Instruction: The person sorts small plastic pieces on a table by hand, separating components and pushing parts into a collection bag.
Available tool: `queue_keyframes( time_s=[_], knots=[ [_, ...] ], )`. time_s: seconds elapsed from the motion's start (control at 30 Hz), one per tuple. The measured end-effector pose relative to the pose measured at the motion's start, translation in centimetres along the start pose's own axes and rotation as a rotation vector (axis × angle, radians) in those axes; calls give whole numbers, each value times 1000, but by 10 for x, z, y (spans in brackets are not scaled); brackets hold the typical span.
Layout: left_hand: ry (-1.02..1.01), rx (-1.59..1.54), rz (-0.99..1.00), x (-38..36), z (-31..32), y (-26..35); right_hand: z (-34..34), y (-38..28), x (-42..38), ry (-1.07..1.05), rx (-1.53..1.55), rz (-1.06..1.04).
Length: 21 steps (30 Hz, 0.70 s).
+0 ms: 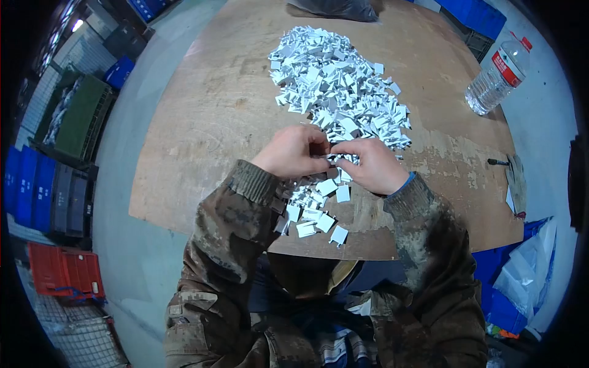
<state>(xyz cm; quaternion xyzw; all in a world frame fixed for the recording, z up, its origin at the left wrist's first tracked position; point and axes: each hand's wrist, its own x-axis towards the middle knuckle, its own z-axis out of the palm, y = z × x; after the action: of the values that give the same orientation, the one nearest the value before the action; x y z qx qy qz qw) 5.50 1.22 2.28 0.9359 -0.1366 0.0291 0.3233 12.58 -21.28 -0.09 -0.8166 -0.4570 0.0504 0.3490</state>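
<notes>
My left hand (pixel 296 152) and my right hand (pixel 373 165) meet over the table, fingertips pinched together. Between them is a small white plastic piece (pixel 333 157), mostly covered by the fingers. Just beyond the hands lies a big heap of similar white plastic pieces (pixel 325 80), flat squares with little tabs. Nearer my body, below the hands, a smaller scatter of white pieces (pixel 316 218) rests on the wood, some lying flat with their tabs showing. Both sleeves are camouflage-patterned.
The wooden tabletop (pixel 202 141) has worn patches at right. On it stand a clear bottle (pixel 498 73) with a red cap, a brush (pixel 498 162) and a grey cloth (pixel 516 184). A dark bag (pixel 334 7) sits at the far edge. Red crate (pixel 66 270) and blue bins (pixel 30 187) stand left.
</notes>
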Motion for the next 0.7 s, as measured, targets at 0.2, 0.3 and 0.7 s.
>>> queue_keyframes(
  time_s=[0.2, 0.3, 0.7],
  knots=[
    [-241, -454, -213, -8, -19, -8, -4, -13, 1, -57, 307, 155],
    [-281, -581, -202, -10, -21, -17, 0, 1, 7, 24, 486, 290],
    [-33, -615, -131, -2, -7, 4, -19, -16, 7, 14, 727, 460]
  ],
)
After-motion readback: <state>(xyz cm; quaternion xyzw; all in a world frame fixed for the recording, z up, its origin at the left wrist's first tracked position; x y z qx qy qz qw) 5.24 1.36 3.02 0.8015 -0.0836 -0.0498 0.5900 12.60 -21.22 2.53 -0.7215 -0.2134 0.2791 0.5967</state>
